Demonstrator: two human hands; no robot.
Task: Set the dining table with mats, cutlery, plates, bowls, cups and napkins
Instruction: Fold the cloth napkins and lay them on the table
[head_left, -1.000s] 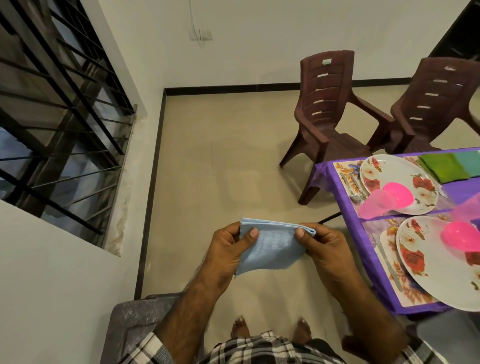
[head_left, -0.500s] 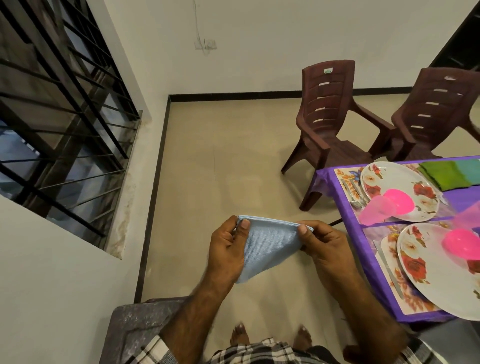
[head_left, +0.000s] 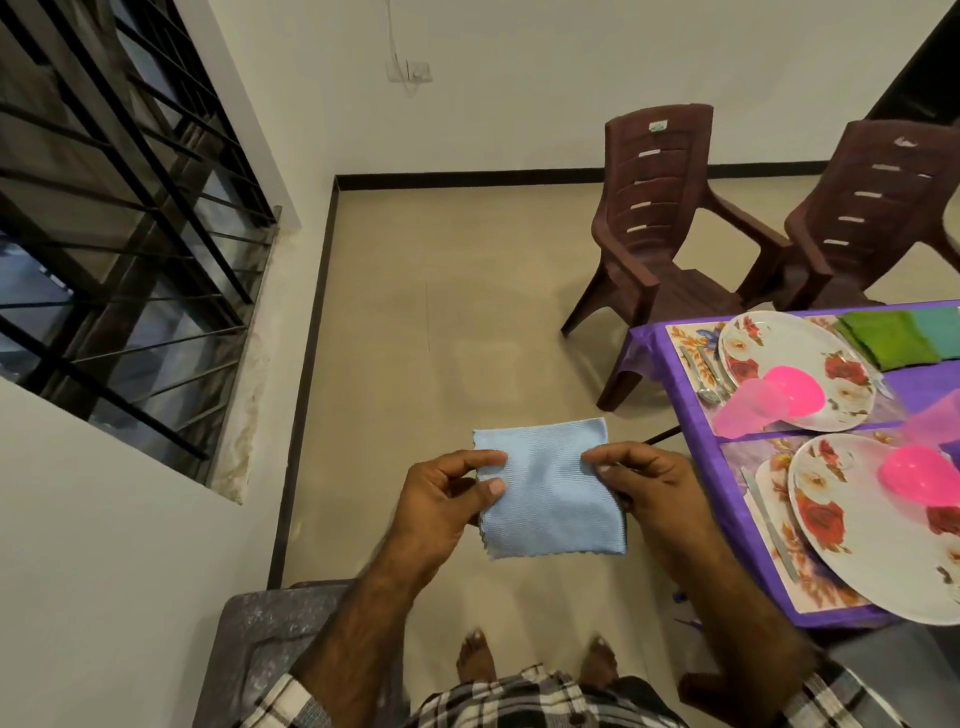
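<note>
Napkin (head_left: 550, 493) pinched between both hands, left (head_left: 441, 504) and right (head_left: 644, 493).

White plastered walls (head_left: 545, 62) meet a beige tiled floor (head_left: 441, 312) along a dark skirting band (head_left: 467, 179). Barred window (head_left: 119, 218) in the left wall, black grille, dim outside; a switch plate (head_left: 418, 70) sits on the far wall. Two brown plastic chairs (head_left: 660, 218) stand side by side near the far wall; lighting is even and soft.

Near plate (head_left: 857, 525) cut by right edge; cutlery (head_left: 707, 375) perhaps spoons, blurred.
</note>
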